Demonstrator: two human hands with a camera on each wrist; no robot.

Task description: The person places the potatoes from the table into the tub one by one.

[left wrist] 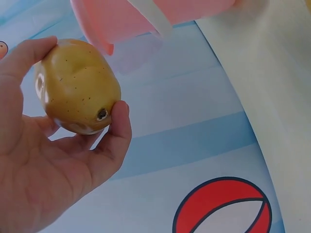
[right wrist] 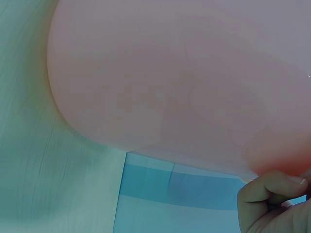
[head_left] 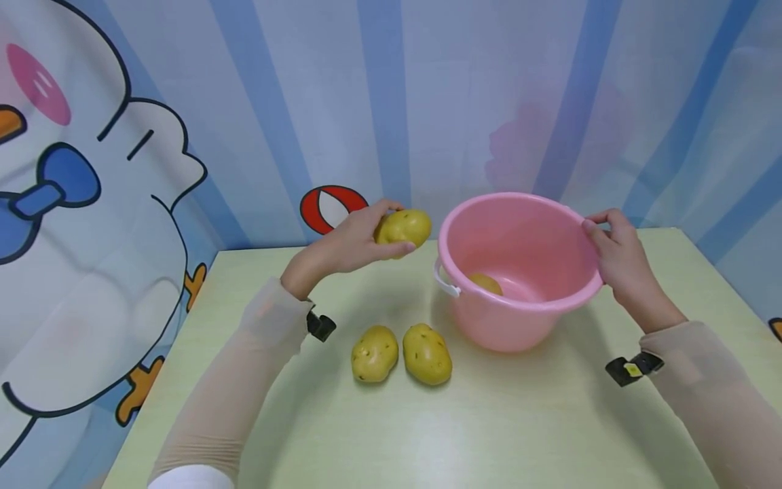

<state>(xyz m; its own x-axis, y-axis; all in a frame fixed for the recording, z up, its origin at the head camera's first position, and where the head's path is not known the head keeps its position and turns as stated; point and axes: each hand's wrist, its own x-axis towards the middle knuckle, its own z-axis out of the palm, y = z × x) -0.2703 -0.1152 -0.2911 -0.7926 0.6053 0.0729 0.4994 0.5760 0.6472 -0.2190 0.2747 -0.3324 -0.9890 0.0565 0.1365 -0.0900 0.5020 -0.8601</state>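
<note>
on the table [head_left: 501, 435] i see one potato [head_left: 375, 354] just beside another potato [head_left: 427, 354], well in from the left edge. the pink bucket [head_left: 510, 326] is nearer the far edge, a third potato [head_left: 487, 282] inside. the right hand [head_left: 620, 255] pinches the bucket's right rim. the left hand [head_left: 357, 239] has its fingers round a fourth potato [head_left: 406, 227], up near the left rim. behind is a striped wall [head_left: 385, 102].
</note>
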